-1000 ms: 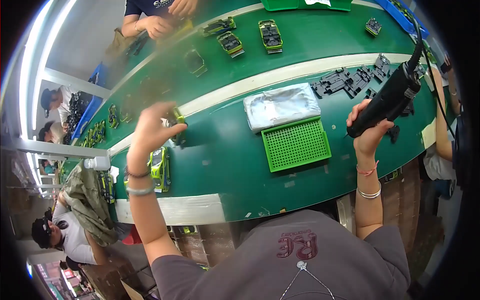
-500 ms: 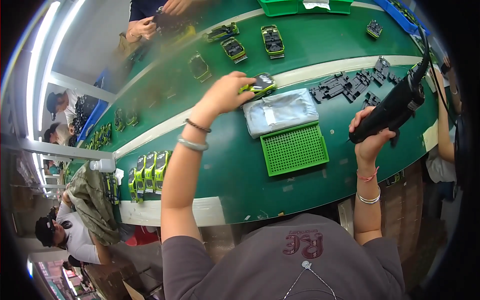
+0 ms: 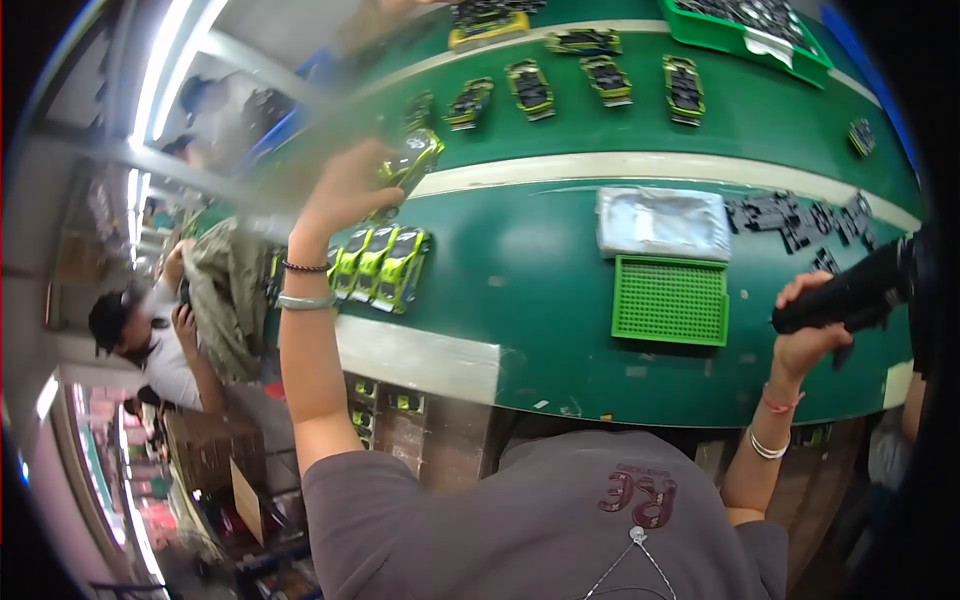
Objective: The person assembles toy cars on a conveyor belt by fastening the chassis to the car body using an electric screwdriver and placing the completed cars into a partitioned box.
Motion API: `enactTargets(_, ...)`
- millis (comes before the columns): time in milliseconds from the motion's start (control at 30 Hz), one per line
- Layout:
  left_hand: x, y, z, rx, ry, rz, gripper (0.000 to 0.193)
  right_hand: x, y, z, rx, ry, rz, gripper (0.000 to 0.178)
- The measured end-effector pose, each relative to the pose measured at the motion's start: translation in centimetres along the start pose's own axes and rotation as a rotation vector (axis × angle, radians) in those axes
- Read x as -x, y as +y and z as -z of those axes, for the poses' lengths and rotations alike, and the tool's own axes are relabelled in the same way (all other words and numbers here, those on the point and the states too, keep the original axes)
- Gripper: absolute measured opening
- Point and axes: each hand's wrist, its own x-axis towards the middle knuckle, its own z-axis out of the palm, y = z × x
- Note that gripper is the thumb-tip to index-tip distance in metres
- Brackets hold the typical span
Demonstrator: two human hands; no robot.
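Note:
A green and black toy car (image 3: pixel 415 155) is in my left hand (image 3: pixel 345 185), which is raised toward the far left above the table and somewhat smeared by motion. Just below it, a row of similar toy cars (image 3: pixel 385 262) stands side by side on the table. At the right, my right hand (image 3: pixel 812 320) is wrapped round a black electric screwdriver (image 3: pixel 850 290), its tip pointing left. Nearest to that hand lie black plastic chassis parts (image 3: pixel 790 218) and a green perforated basket (image 3: pixel 670 302).
A pale blue wrapped bundle (image 3: pixel 663 224) lies behind the basket. Across the white divider strip (image 3: pixel 560 170), several upturned car bodies (image 3: pixel 530 90) lie on the green surface. A green bin (image 3: pixel 745 35) holds small parts. At the left a person (image 3: pixel 180 350) sits beside a draped olive jacket (image 3: pixel 228 290).
My left hand has carried the toy car leftward, from beside the wrapped bundle to above the row of cars. My view has turned left; the right hand still grips the screwdriver.

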Motion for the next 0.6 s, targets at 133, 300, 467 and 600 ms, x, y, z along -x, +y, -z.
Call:
enactTargets(133, 2.1, -0.8, 1.0, 0.231, 0.047, 0.01, 0.044, 0.0, 0.3, -0.2, -0.015, -0.049, -0.008, 0.095)
enactTargets(300, -0.9, -0.8, -1.3, 0.198, 0.05, -0.108, 0.047, -0.1, 0.5, -0.6, -0.046, 0.012, -0.005, 0.089)
enactTargets(467, -7.3, 2.6, -6.8, -0.111, -0.047, -0.295, 0.044, -0.4, -0.3, -2.0, 0.067, 0.04, 0.108, 0.083)
enactTargets(600, -11.8, 3.3, -11.0, -0.299, -0.056, -0.409, 0.041, -0.2, -0.6, -2.2, 0.101, 0.053, 0.133, 0.082)
